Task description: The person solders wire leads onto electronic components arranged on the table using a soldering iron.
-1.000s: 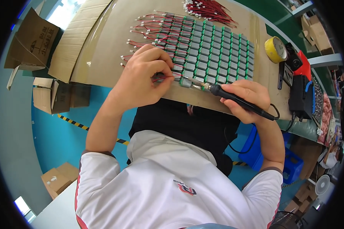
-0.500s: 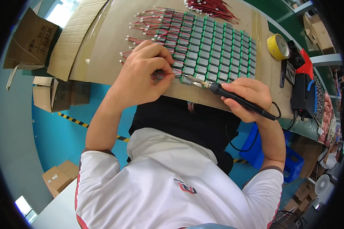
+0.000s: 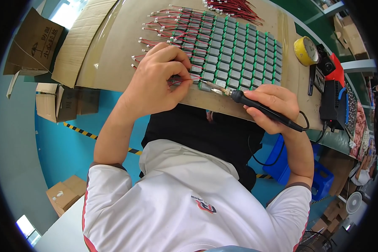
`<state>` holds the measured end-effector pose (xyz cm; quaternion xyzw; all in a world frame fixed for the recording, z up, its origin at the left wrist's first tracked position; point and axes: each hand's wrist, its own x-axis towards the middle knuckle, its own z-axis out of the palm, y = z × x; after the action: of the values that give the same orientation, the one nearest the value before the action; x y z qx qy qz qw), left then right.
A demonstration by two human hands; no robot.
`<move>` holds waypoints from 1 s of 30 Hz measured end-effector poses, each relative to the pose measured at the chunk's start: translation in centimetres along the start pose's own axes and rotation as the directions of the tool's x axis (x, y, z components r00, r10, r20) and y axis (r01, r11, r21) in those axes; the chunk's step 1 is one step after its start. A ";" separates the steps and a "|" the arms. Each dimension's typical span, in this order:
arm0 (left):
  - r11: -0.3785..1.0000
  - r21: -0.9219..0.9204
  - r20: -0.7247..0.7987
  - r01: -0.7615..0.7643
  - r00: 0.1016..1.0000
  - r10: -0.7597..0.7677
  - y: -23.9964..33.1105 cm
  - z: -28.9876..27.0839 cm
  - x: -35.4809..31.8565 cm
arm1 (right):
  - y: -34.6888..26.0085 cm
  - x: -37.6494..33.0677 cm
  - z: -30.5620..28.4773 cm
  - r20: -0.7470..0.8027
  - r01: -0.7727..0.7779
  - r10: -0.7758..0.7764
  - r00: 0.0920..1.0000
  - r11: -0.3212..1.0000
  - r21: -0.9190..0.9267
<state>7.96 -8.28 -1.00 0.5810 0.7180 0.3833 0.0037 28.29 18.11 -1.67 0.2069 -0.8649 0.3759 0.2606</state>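
Observation:
My right hand [image 3: 275,107] grips the black handle of a soldering iron [image 3: 262,110], its cord trailing from the back end. The iron's tip points left and reaches the near-left corner of a grid of grey battery cells [image 3: 235,49] edged with green circuit strips. My left hand [image 3: 159,80] pinches a thin red and black wire lead [image 3: 194,78], whose end lies at the same spot as the tip. Whether tip and wire touch is too small to tell. Leads with white plugs [image 3: 155,28] stick out from the grid's left rows.
A bundle of loose red leads [image 3: 233,9] lies beyond the grid. To the right are a yellow tape roll [image 3: 305,51] and a black box-shaped unit [image 3: 332,105]. Cardboard flaps [image 3: 82,42] border the table's left; a blue stool [image 3: 321,180] stands below right.
The iron's tip has shifted very slightly at the near-left cell, close to the wire's end. Both hands otherwise hold nearly the same place and grip.

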 end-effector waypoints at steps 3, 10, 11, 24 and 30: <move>1.000 0.006 -0.024 -0.008 1.000 0.008 0.0 0.1 0.1 | 0.1 -0.1 0.1 -0.009 -0.001 0.001 1.000 1.000 0.011; 1.000 0.005 -0.020 -0.011 1.000 0.011 -0.1 0.1 0.1 | 0.0 -0.3 -0.1 -0.008 -0.028 0.028 1.000 0.999 0.023; 1.000 0.006 -0.019 -0.014 1.000 0.014 -0.1 0.1 0.1 | 0.0 -0.4 -0.2 -0.013 -0.038 0.038 0.999 0.999 0.022; 1.000 0.008 -0.018 -0.009 1.000 0.009 0.0 0.1 0.0 | 0.1 -0.2 -0.1 0.000 -0.015 0.015 1.000 1.000 0.021; 1.000 0.009 0.004 0.007 1.000 -0.007 -0.1 0.1 -0.1 | 0.2 -0.2 -0.1 0.007 -0.014 0.014 1.000 1.000 0.020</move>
<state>7.96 -8.31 -1.14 0.5794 0.7215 0.3791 0.0037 28.41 18.36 -1.84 0.2049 -0.8634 0.3854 0.2530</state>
